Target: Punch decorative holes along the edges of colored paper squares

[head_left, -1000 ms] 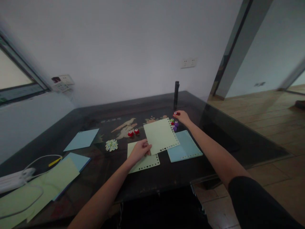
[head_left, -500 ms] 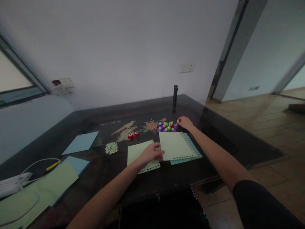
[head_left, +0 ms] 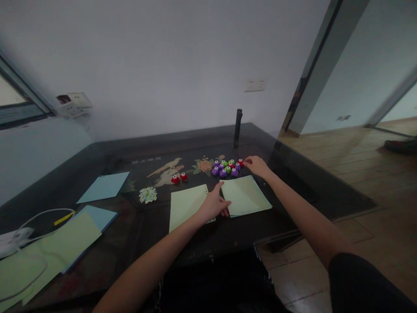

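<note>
My left hand [head_left: 213, 205] grips the left edge of a pale yellow sheet of paper [head_left: 246, 195], which lies over a light blue sheet. Its index finger is near the upper left corner, its thumb lower down. Partly under my left wrist is another pale yellow sheet [head_left: 185, 206] with punched holes. My right hand [head_left: 257, 166] is just right of a small red toy piece [head_left: 240, 162] with a white eye-like spot; the fingertips look free of it. That piece is at the right end of a cluster of similar purple, green and red pieces [head_left: 224, 168].
Two red pieces [head_left: 179, 178] sit left of the cluster. A heap of small pale bits [head_left: 148, 195] lies farther left. Blue sheets [head_left: 104, 187], yellow sheets [head_left: 76, 243] and a white cabled power strip [head_left: 14, 241] occupy the left side. A black cylinder [head_left: 237, 129] stands at the back.
My right hand has let go of the red piece and moved slightly right. The left hand has brought the yellow sheet down over the blue one, covering most of it. The view shifted slightly.
</note>
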